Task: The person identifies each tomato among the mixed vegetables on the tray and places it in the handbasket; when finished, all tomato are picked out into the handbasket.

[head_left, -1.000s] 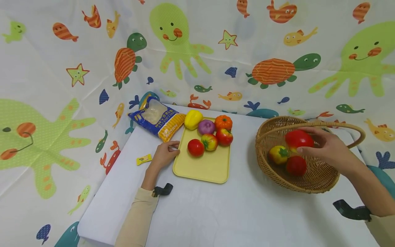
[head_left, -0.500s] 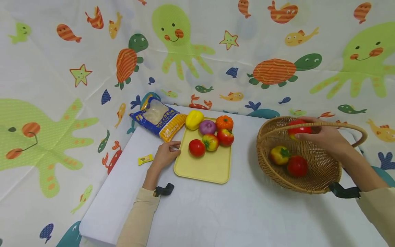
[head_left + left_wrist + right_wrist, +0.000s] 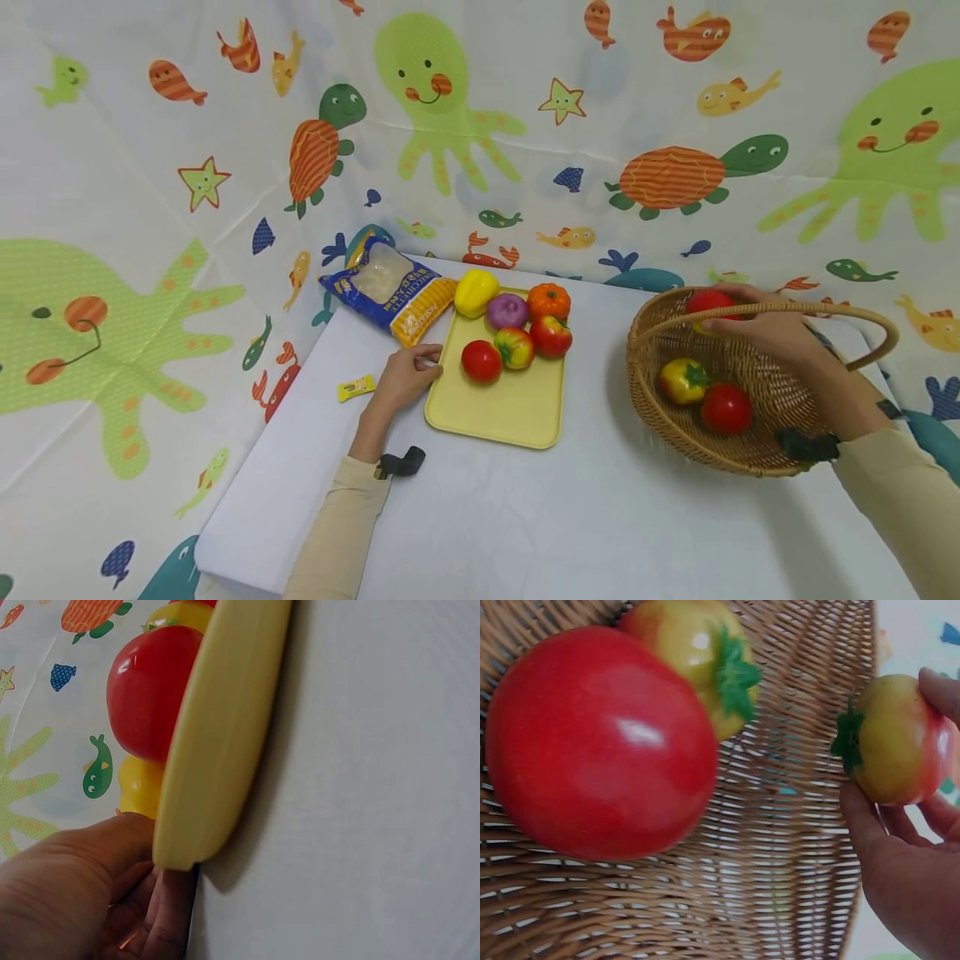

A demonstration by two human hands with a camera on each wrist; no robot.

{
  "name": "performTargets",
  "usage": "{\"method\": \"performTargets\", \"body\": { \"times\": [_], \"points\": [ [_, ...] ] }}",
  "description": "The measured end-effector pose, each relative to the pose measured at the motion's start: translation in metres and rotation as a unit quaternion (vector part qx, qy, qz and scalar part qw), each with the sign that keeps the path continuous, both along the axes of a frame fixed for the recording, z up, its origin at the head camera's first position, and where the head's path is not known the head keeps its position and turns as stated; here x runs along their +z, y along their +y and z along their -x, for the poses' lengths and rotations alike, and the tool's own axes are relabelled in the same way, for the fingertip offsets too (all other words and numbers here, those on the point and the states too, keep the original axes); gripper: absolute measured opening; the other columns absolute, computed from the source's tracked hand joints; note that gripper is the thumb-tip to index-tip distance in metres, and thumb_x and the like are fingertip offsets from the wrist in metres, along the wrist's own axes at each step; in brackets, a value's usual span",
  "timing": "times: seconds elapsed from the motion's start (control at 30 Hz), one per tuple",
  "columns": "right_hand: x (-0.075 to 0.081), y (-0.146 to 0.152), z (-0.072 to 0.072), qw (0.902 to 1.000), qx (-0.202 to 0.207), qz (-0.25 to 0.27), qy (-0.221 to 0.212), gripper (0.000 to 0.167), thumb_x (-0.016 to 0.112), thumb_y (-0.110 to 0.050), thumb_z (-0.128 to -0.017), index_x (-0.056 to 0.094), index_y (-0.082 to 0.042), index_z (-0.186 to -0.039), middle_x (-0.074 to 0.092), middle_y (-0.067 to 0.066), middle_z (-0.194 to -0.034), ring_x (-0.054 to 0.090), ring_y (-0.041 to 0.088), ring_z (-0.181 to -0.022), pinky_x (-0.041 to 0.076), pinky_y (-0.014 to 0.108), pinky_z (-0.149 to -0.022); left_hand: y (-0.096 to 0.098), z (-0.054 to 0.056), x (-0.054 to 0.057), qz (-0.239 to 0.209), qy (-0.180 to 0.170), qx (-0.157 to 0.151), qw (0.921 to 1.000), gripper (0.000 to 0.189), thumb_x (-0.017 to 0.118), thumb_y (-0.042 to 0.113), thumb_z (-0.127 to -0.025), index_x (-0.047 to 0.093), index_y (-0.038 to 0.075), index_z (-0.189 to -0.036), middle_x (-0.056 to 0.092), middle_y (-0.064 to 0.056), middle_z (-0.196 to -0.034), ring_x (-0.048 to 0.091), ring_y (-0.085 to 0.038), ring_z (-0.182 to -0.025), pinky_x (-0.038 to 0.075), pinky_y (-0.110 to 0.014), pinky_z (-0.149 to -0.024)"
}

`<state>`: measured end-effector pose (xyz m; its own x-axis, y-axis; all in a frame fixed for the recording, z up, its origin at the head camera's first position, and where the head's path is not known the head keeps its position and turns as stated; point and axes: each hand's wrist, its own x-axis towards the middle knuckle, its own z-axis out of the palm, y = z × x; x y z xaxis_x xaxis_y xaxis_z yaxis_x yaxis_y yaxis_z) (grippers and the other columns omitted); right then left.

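My left hand (image 3: pixel 405 377) grips the left edge of the yellow tray (image 3: pixel 491 417); in the left wrist view its thumb is at the rim and its fingers reach below. My right hand (image 3: pixel 780 333) holds a red-and-yellow toy fruit with a green leafy cap (image 3: pixel 896 742) between thumb and fingers, at the far side of the wicker basket (image 3: pixel 787 417) behind its raised handle. Lower in the basket lie a similar red-and-yellow fruit (image 3: pixel 682 381) and a round red fruit (image 3: pixel 726 408), touching each other.
On the tray are a yellow pepper (image 3: pixel 477 292), a purple onion (image 3: pixel 507 312), a small orange pumpkin (image 3: pixel 549 301) and several red or red-and-yellow fruits. A blue pasta bag (image 3: pixel 390 287) and a small yellow packet (image 3: pixel 356 387) lie left. A printed curtain hangs behind.
My right hand has carried the fruit from over the middle of the basket to its far side, slightly leftward. My left hand keeps its place at the tray.
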<state>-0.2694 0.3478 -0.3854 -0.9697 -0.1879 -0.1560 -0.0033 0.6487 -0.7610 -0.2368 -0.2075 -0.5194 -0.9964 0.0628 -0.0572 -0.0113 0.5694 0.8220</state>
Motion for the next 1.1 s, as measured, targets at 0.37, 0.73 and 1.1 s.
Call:
{"method": "performTargets", "body": {
  "times": [0.37, 0.73, 1.1],
  "points": [
    [-0.026, 0.001, 0.003, 0.9976, 0.026, -0.051, -0.038, 0.079, 0.07, -0.048, -0.089, 0.038, -0.008, -0.149, 0.043, 0.025, -0.139, 0.037, 0.045, -0.122, 0.034, 0.067, -0.098, 0.002, 0.001, 0.001, -0.001, 0.002, -0.005, 1.0, 0.042, 0.07, 0.018, -0.089, 0.065, 0.01, -0.13, 0.068, -0.003, -0.107, 0.067, -0.016, -0.087, 0.055, -0.034, -0.076],
    [-0.039, -0.001, 0.006, 0.9969, 0.048, -0.045, -0.044, 0.073, 0.073, -0.038, -0.09, 0.039, -0.004, -0.145, 0.051, 0.02, -0.128, 0.049, 0.034, -0.106, 0.049, 0.036, -0.086, 0.002, 0.001, 0.0, 0.0, 0.001, 0.002, 1.0, 0.041, 0.071, 0.018, -0.089, 0.066, 0.012, -0.129, 0.069, -0.002, -0.106, 0.067, -0.015, -0.086, 0.055, -0.035, -0.077],
    [-0.041, -0.001, 0.01, 0.9963, 0.061, -0.05, -0.033, 0.074, 0.073, -0.038, -0.09, 0.039, -0.006, -0.146, 0.05, 0.02, -0.131, 0.048, 0.035, -0.11, 0.045, 0.047, -0.093, 0.002, 0.0, 0.0, -0.002, 0.004, 0.0, 1.0, 0.042, 0.07, 0.016, -0.089, 0.066, 0.01, -0.13, 0.069, -0.003, -0.107, 0.068, -0.016, -0.087, 0.055, -0.034, -0.077]
  ]
}}
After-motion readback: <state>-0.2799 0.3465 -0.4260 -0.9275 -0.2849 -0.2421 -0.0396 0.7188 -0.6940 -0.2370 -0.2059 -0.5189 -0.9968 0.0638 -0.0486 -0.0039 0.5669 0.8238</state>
